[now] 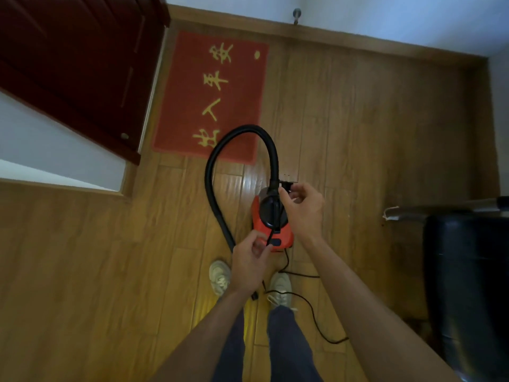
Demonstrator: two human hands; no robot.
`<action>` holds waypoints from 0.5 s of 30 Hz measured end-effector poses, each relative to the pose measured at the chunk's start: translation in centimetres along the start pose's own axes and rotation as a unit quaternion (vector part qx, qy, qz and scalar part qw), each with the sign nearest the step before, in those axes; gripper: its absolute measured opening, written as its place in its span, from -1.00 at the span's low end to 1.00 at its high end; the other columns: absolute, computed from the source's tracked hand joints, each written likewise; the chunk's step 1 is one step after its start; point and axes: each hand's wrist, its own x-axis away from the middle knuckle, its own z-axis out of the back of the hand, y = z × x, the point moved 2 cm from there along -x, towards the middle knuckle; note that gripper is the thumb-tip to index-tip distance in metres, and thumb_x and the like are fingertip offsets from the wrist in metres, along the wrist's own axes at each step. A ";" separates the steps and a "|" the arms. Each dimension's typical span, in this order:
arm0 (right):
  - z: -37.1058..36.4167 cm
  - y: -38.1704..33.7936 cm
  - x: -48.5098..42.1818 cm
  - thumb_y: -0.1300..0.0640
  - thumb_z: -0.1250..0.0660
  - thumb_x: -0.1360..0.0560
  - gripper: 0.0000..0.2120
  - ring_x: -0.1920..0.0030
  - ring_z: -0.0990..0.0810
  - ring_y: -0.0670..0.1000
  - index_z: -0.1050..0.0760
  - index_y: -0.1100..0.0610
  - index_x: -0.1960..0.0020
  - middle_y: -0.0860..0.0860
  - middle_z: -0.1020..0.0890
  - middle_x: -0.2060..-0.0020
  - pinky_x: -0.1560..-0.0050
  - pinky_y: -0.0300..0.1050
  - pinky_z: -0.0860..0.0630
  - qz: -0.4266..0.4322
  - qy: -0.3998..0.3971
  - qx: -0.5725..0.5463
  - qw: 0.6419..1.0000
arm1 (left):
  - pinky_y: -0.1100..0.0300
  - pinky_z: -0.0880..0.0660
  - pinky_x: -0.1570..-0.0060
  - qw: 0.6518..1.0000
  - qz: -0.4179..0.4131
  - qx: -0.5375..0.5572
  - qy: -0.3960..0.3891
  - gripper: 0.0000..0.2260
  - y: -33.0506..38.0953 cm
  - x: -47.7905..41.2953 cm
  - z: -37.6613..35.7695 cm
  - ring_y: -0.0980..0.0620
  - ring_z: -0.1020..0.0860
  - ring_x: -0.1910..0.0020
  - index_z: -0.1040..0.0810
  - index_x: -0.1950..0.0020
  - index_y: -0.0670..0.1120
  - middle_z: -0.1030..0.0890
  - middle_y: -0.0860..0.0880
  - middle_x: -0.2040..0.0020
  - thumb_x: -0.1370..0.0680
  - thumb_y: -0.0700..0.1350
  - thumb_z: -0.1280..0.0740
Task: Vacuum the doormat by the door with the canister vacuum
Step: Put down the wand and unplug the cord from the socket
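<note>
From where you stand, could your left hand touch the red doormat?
Probably not without stepping forward and bending. The doormat lies on the floor beyond the vacuum, ahead of the shoes, and the left hand is held up, its fingers pinching the black cord. Nothing else blocks the way.

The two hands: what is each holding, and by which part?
The black cord: right hand grips its plug end, left hand pinches it lower down.

floor: glossy wood planks (pixel 358 133) | walls (pixel 385 17): white, wood skirting (pixel 358 36) | right: black padded furniture (pixel 468 285) | light: dim
</note>
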 end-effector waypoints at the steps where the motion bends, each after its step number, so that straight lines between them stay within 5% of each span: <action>1: -0.3 0.2 0.0 0.09 -0.47 -0.49 -0.86 0.37 -0.48 -0.19 -0.52 0.06 0.14 -0.08 -0.54 0.37 0.31 -0.37 -0.43 -0.004 0.004 -0.005 1.000 | 0.24 -0.46 0.26 1.000 0.003 0.001 -0.007 -0.92 -0.3 -0.2 0.1 0.15 -0.48 0.30 -0.54 0.07 -0.13 -0.53 -0.05 0.30 -0.54 -0.24 -0.42; 12: -2.3 6.4 -4.6 0.09 -0.47 -0.49 -0.87 0.32 -0.50 -0.16 -0.56 0.14 0.09 -0.07 -0.55 0.33 0.30 -0.35 -0.44 -0.032 -0.008 -0.003 0.999 | 0.36 -0.38 0.28 0.997 0.034 0.062 -0.016 -0.93 -3.3 -3.3 -3.9 0.22 -0.41 0.36 -0.52 0.09 -0.18 -0.45 0.16 0.37 -0.57 -0.29 -0.36; 15: -3.2 8.9 -6.9 0.12 -0.47 -0.49 -0.88 0.32 -0.50 -0.19 -0.54 0.11 0.10 -0.09 -0.54 0.33 0.28 -0.36 -0.46 -0.029 -0.025 -0.006 0.999 | 0.18 -0.48 0.29 0.993 0.073 0.095 0.014 -0.92 -5.3 -4.8 -6.7 0.17 -0.43 0.38 -0.51 0.12 -0.20 -0.45 0.10 0.40 -0.57 -0.30 -0.36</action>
